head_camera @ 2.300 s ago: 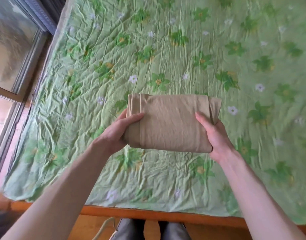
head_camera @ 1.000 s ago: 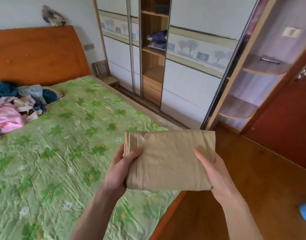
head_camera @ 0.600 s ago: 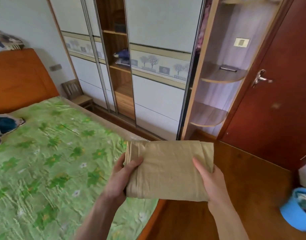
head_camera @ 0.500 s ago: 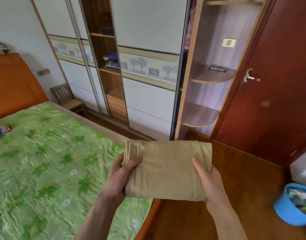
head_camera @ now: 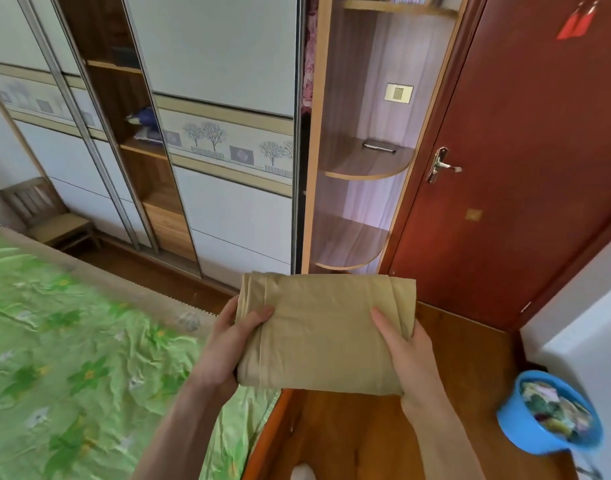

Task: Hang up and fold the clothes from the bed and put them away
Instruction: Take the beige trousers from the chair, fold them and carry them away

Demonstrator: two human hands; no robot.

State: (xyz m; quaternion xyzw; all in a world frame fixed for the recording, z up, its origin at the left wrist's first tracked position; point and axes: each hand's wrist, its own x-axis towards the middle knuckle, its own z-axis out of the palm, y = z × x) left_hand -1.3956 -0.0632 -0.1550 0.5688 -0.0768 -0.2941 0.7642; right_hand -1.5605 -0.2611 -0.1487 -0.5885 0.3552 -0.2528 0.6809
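At the far left lies the bed (head_camera: pixel 72 358) under a green flowered sheet, and behind its corner stands one small wooden chair (head_camera: pixel 51 216) against the wall. Next comes the wardrobe (head_camera: pixel 224 140) with its pale sliding doors; one gap between them is open and shows wooden shelves, with a dark blue bundle (head_camera: pixel 143 124) lying on one shelf.

In the middle, one folded tan cloth (head_camera: pixel 326 336) is held up in the air over the foot of the bed and the wooden floor, in front of the wardrobe's lower panel. The left hand (head_camera: pixel 228 344) grips its left edge — thumb on top, fingers under. The right hand (head_camera: pixel 406 348) grips its right edge the same way, thumb lying across the top.

Right of the wardrobe stand curved corner shelves (head_camera: pixel 363 161); three show, and a small dark flat thing (head_camera: pixel 380 146) lies on the middle one. Then comes one red-brown door (head_camera: pixel 525 140) with a metal handle (head_camera: pixel 441 165), shut. Low at the far right sits one blue basin (head_camera: pixel 548 415) full of mixed coloured items — what they are I cannot tell — beside a white surface (head_camera: pixel 591 348).
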